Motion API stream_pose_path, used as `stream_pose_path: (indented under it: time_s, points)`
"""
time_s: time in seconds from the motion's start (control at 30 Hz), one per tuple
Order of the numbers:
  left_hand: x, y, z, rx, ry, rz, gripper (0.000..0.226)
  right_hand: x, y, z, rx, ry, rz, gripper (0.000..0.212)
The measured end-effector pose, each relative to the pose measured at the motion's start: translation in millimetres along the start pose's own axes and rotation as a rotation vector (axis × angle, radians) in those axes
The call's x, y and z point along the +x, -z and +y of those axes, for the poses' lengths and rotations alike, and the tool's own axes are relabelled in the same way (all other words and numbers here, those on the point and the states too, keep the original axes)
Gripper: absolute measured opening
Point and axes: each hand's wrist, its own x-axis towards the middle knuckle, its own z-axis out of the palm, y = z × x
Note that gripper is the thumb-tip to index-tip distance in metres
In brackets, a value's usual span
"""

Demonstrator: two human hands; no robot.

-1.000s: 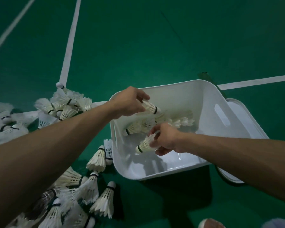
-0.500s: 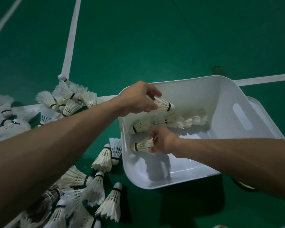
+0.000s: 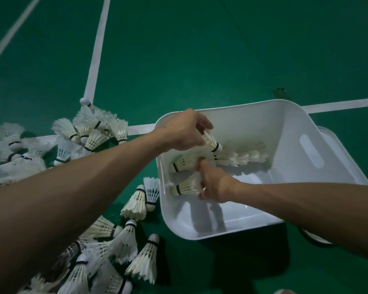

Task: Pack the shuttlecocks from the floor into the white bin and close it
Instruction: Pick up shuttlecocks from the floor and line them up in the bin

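Observation:
The white bin [image 3: 302,128] stands open on the green floor. Both hands reach into its left end. My left hand [image 3: 185,130] pinches a white shuttlecock [image 3: 212,142] by its feathers, cork pointing right and down. My right hand [image 3: 212,183] grips another shuttlecock [image 3: 186,186] low near the left wall, cork to the left. A row of nested shuttlecocks [image 3: 238,158] lies along the bin's back wall. Many loose shuttlecocks [image 3: 134,245] lie on the floor to the left.
The bin's white lid [image 3: 340,145] lies under and behind its right side. More shuttlecocks [image 3: 94,132] are heaped at the far left by the white court lines [image 3: 96,54]. Green floor stretches beyond the bin.
My right hand has lowered its shuttlecock toward the bin's left wall. My left hand has brought its shuttlecock further over the row inside the bin.

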Motion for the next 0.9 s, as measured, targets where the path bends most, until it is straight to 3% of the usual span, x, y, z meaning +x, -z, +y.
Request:
stream_pose_path:
  time_s: [0.13, 0.23, 0.33, 0.43, 0.6, 0.77, 0.9]
  points:
    - [-4, -3, 3, 0.052, -0.021, 0.016, 0.045, -17, 16, 7, 0.004, 0.027, 0.022, 0.054]
    - [-6, -5, 5, 0.085, -0.031, 0.024, 0.048, -32, 32, 11, -0.086, 0.006, 0.069, 0.029]
    - [-9, -5, 8, 0.118, -0.045, 0.032, 0.047, -47, 51, 13, -0.041, -0.049, 0.255, 0.034]
    - [-12, -8, 14, 0.091, -0.070, -0.026, 0.046, -54, 68, 13, 0.176, -0.029, 0.469, 0.044]
    - [-17, -22, 24, -0.004, -0.084, -0.127, 0.060, -56, 73, 12, 0.442, 0.055, 0.368, 0.071]
    - [-20, -26, 21, -0.091, -0.076, -0.148, 0.054, -60, 70, 18, 0.405, 0.033, 0.336, 0.075]
    - [-15, -24, 8, 0.122, -0.002, -0.175, 0.032, -57, 67, 33, 0.306, -0.042, 0.299, 0.055]
